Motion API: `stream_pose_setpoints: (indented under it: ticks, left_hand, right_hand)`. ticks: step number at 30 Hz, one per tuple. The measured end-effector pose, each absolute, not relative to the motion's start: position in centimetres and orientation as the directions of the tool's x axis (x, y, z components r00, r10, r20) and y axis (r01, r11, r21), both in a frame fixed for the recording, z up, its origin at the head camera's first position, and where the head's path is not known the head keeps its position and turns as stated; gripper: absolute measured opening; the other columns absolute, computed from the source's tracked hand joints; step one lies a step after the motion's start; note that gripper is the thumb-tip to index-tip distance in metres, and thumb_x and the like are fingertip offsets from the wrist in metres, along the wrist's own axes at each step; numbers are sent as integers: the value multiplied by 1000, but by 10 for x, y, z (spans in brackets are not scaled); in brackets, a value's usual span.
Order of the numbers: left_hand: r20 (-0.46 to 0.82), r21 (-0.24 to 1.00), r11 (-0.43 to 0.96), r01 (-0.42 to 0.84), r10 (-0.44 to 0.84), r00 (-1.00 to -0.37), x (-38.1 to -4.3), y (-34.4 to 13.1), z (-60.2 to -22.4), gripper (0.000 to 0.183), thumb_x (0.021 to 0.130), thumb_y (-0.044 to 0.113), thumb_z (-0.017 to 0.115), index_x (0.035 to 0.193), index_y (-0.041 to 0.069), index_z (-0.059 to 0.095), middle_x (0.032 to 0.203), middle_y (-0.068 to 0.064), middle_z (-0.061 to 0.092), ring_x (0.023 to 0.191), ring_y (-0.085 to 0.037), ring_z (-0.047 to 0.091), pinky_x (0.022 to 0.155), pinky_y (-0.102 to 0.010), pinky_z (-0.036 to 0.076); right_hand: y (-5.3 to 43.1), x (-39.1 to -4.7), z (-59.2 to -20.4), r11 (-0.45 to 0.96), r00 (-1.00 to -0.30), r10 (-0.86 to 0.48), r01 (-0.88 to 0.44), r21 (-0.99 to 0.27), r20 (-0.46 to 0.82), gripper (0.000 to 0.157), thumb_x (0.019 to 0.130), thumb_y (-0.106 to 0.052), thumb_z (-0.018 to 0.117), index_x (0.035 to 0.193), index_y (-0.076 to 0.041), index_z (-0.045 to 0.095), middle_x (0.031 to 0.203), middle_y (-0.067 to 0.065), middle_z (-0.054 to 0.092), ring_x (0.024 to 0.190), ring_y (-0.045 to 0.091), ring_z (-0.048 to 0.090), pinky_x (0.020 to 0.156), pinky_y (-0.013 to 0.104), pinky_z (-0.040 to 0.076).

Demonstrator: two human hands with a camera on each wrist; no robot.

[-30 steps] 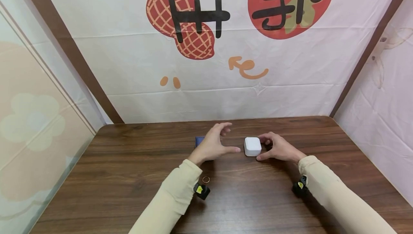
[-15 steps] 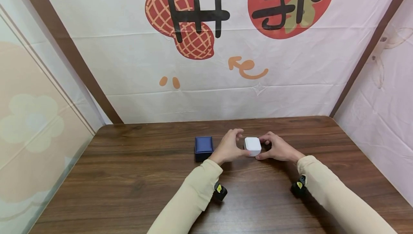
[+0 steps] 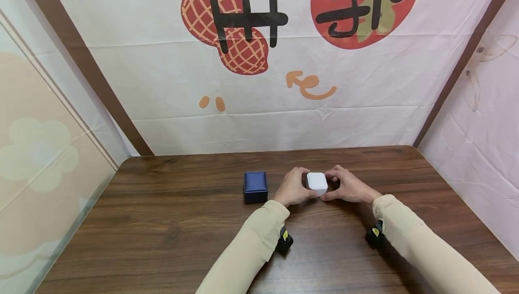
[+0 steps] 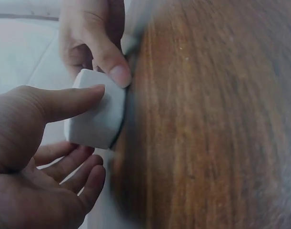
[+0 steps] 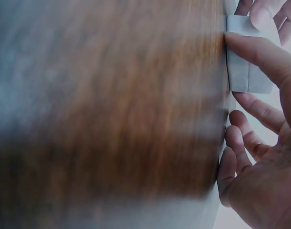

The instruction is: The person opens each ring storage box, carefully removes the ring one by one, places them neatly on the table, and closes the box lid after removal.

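Note:
Between both hands on the dark table stands a small white box (image 3: 316,182) with rounded corners, likely a ring box. My left hand (image 3: 293,189) holds its left side, thumb on the near face and fingers behind, as the left wrist view shows with the white box (image 4: 94,128) in the grip. On the opposite side, my right hand (image 3: 351,187) pinches the lower part, its thumb low on the near face. The right wrist view has that thumb across the box (image 5: 239,64), with the index finger by its side and the remaining fingers near the tabletop.
A navy blue box (image 3: 255,187) with a padded lid stands to the left of my left hand. The wood-grain table (image 3: 154,222) meets a printed white cloth wall (image 3: 259,132) at the back. Both wrists carry a small black camera.
My left hand has moved right, away from the navy box, and taken hold of the white box. A gold ring seen earlier is now hidden by my left forearm. The right hand has barely moved.

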State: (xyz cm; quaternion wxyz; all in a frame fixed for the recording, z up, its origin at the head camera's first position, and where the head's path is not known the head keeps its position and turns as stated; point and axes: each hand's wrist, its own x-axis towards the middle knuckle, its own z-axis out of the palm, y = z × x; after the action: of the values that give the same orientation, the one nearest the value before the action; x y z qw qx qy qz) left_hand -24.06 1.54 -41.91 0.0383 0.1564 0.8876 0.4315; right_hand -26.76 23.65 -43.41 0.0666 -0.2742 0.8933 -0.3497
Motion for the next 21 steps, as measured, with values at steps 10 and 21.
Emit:
stream_pose_setpoints:
  ticks: [10, 21]
  left_hand:
    - [82, 753, 593, 283, 343, -936, -239, 15, -420, 51, 83, 20, 86, 124, -2, 65, 114, -12, 63, 106, -27, 59, 92, -36, 47]
    - [13, 825, 518, 226, 383, -923, -249, 14, -423, 38, 94, 24, 75, 121, -1, 67, 108, -10, 67, 99, -22, 60, 86, -34, 50]
  right_hand:
    - [235, -268, -434, 599, -834, -547, -456, -658, 79, 62, 77, -25, 91, 128, 1, 67, 107, 7, 55, 98, 24, 54, 87, 40, 47]
    - [234, -268, -430, 610, -834, -550, -444, -657, 53, 61, 77, -26, 91, 128, -1, 68, 101, 3, 55, 92, 22, 50, 79, 34, 42]
